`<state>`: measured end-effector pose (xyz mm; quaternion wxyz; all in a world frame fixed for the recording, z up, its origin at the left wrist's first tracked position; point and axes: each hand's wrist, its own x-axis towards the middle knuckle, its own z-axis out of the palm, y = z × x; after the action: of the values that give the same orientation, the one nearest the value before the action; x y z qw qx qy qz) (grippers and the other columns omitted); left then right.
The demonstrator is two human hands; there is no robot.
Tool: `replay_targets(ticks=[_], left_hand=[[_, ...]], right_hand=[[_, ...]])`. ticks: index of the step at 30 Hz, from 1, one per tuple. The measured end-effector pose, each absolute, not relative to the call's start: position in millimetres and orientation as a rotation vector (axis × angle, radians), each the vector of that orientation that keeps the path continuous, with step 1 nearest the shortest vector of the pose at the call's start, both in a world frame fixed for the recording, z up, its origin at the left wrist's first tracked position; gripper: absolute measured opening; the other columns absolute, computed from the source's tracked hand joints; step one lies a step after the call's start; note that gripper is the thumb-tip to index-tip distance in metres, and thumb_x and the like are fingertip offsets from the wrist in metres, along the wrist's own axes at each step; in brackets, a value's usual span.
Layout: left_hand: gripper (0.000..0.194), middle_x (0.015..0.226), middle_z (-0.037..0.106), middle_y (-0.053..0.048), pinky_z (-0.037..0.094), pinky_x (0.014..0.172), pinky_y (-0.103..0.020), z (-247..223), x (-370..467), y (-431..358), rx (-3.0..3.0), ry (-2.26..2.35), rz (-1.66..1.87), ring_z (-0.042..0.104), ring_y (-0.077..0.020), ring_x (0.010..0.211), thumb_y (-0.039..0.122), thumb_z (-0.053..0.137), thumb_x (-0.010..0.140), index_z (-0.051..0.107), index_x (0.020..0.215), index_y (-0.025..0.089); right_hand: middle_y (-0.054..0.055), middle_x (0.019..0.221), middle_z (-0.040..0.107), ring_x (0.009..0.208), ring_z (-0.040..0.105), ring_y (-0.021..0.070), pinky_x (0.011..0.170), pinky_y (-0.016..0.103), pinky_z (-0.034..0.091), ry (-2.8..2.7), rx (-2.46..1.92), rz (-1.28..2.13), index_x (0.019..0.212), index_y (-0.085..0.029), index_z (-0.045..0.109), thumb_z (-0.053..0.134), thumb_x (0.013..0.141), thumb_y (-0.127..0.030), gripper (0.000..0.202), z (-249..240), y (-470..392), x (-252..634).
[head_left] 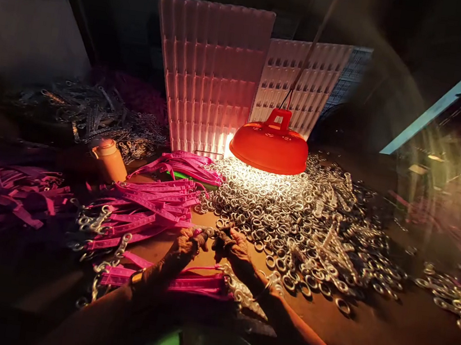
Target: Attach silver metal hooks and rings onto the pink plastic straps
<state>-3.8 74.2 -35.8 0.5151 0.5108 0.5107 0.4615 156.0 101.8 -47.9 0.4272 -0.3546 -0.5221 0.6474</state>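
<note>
Both hands met near the bench's front edge: left hand [192, 242] and right hand [230, 242] apparently pinched together on one small ring [211, 231], ring heap [292, 220] rightward.

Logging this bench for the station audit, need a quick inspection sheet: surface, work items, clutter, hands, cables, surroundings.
Surface: brown tabletop, dim away from the lamp.
Work items: pink straps piled left; metal rings heaped under the red lamp.
Clutter: tan bottle; dark metal parts far left.
Hands: left hand and right hand meet over a small piece, too dark to name.
Cables: lamp cord runs upward.
Surroundings: ribbed white trays stand behind.
</note>
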Motion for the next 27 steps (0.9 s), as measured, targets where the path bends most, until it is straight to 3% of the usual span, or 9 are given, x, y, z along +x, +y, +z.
replay_targets(ticks=[4, 9, 17, 22, 25, 27], left_hand=[[0.040, 0.063, 0.051, -0.001, 0.027, 0.047, -0.023, -39, -3, 76, 1.144, 1.222, 1.043, 0.034, -0.0076, 0.049, 0.052, 0.055, 0.077, 0.057, 0.074, 0.013], [0.032, 0.064, 0.055, -0.003, 0.035, 0.056, -0.025, -26, 5, 73, 1.252, 1.298, 1.040, 0.045, -0.0125, 0.060, 0.045, 0.052, 0.079, 0.061, 0.082, 0.014], [0.035, 0.058, 0.053, -0.001, 0.029, 0.045, -0.022, -31, 1, 68, 1.195, 1.253, 1.082, 0.034, -0.0072, 0.047, 0.048, 0.056, 0.071, 0.055, 0.066, 0.014], [0.044, 0.069, 0.060, -0.005, 0.038, 0.048, -0.023, -27, -6, 63, 1.052, 1.219, 1.130, 0.046, -0.0092, 0.051, 0.051, 0.061, 0.061, 0.057, 0.079, 0.011], [0.047, 0.068, 0.061, -0.005, 0.031, 0.045, -0.020, -23, -8, 62, 1.051, 1.219, 1.126, 0.040, -0.0065, 0.048, 0.050, 0.065, 0.064, 0.058, 0.086, 0.009], [0.050, 0.068, 0.061, -0.004, 0.026, 0.043, -0.019, -24, -7, 62, 1.099, 1.209, 1.116, 0.035, -0.0052, 0.047, 0.049, 0.063, 0.072, 0.058, 0.101, 0.008]], right_hand=[[0.001, 0.068, 0.062, 0.049, 0.054, 0.0105, 0.042, 0.020, 0.040, -1.450, -1.010, 1.483, 0.081, -0.018, 0.058, 0.046, 0.081, -0.026, 0.015, -46, 104, 158], [-0.001, 0.060, 0.058, 0.045, 0.050, 0.0094, 0.040, 0.019, 0.043, -1.673, -1.051, 1.425, 0.070, -0.017, 0.056, 0.044, 0.064, -0.015, 0.014, -32, 110, 167], [0.000, 0.067, 0.059, 0.051, 0.055, 0.0084, 0.045, 0.018, 0.046, -1.646, -0.909, 1.568, 0.073, -0.016, 0.053, 0.044, 0.062, -0.018, 0.015, -26, 104, 169], [0.000, 0.071, 0.060, 0.051, 0.058, 0.0108, 0.047, 0.023, 0.049, -1.320, -0.935, 1.683, 0.082, -0.017, 0.050, 0.055, 0.069, -0.025, 0.016, -51, 106, 161], [0.001, 0.073, 0.060, 0.053, 0.058, 0.0117, 0.047, 0.025, 0.049, -1.123, -0.881, 1.823, 0.086, -0.018, 0.049, 0.066, 0.072, -0.038, 0.029, -56, 112, 163], [0.002, 0.077, 0.060, 0.058, 0.059, 0.0125, 0.048, 0.024, 0.049, -1.094, -0.818, 1.918, 0.088, -0.018, 0.049, 0.069, 0.072, -0.041, 0.034, -56, 114, 168]])
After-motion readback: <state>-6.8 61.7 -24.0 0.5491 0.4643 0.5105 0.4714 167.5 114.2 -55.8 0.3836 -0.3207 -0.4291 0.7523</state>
